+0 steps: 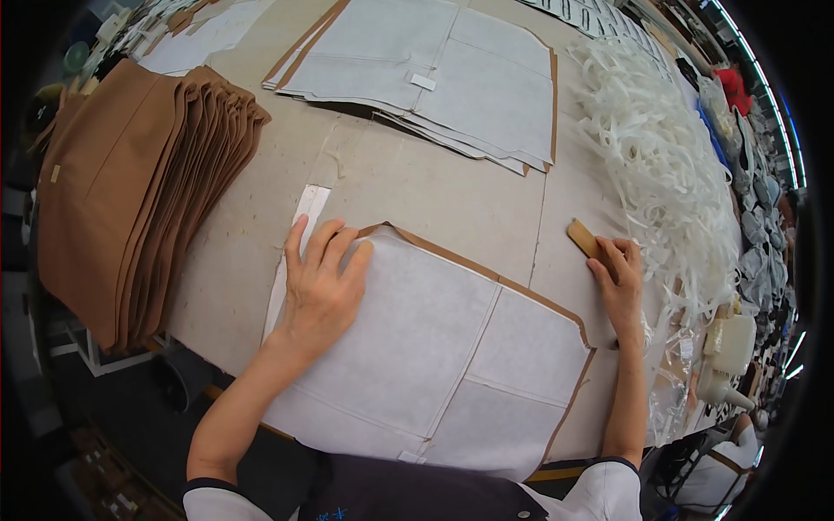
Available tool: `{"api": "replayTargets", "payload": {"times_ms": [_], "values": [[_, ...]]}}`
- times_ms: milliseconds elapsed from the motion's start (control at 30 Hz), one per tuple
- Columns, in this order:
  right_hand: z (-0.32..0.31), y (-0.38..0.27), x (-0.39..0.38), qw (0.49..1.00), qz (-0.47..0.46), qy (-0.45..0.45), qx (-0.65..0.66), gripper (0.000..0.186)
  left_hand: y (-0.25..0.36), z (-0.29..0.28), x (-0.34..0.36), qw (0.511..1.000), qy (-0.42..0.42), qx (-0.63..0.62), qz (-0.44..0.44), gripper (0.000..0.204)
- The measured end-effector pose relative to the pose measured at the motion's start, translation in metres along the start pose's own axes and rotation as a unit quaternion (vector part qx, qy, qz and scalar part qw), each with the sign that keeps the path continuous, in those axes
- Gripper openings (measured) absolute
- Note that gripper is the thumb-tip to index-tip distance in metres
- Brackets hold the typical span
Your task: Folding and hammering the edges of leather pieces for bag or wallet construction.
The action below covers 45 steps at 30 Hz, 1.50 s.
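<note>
A garment panel (408,321) with pale lining up, brown borders and stitched seams lies in front of me, its near edge at the table's front. My left hand (326,276) rests on its upper left corner, fingers spread, holding nothing. Beside those fingers a white strip (312,203) sticks out along the panel's left side. To the right of the panel, my right hand (619,276) pinches a small tan block (583,236), wooden in look, just above or on the tabletop; I cannot tell whether it touches.
Folded brown fabric pieces (130,191) stand in a thick pile at the left. Several more lined panels (417,65) are stacked at the far side. Tangled white strips (651,139) heap along the right, above a white squeeze bottle (725,356). A person (725,473) sits at lower right.
</note>
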State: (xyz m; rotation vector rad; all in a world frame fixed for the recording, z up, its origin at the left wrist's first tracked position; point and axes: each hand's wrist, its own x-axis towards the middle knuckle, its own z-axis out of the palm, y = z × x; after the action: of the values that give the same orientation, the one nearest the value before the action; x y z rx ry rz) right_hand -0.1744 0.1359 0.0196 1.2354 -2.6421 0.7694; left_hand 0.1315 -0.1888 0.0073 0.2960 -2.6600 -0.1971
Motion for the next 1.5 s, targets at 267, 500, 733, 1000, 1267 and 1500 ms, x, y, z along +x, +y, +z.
{"api": "replayTargets", "payload": {"times_ms": [267,500,733,1000,1267,1500], "values": [[0.023,-0.082,0.051,0.955,-0.135,-0.164,0.207,0.04,0.008,0.007,0.008,0.999,-0.004,-0.038,-0.025,0.039],[0.067,-0.115,0.126,0.874,-0.257,-0.372,0.179,0.038,0.011,0.011,0.009,0.999,0.0,-0.041,-0.027,0.046],[0.078,-0.137,0.146,0.828,-0.429,-0.338,0.126,0.029,0.011,0.011,0.008,0.999,-0.002,-0.022,-0.03,0.049],[0.095,-0.15,0.156,0.816,-0.477,-0.3,0.127,0.024,0.012,0.009,0.008,0.999,-0.006,-0.007,-0.043,0.045],[0.1,-0.164,0.17,0.798,-0.516,-0.289,0.115,0.019,0.012,0.012,0.008,0.999,-0.027,0.003,-0.042,0.046],[0.105,-0.168,0.177,0.782,-0.541,-0.294,0.097,0.02,0.011,0.009,0.007,0.998,-0.03,0.018,-0.049,0.049]]}}
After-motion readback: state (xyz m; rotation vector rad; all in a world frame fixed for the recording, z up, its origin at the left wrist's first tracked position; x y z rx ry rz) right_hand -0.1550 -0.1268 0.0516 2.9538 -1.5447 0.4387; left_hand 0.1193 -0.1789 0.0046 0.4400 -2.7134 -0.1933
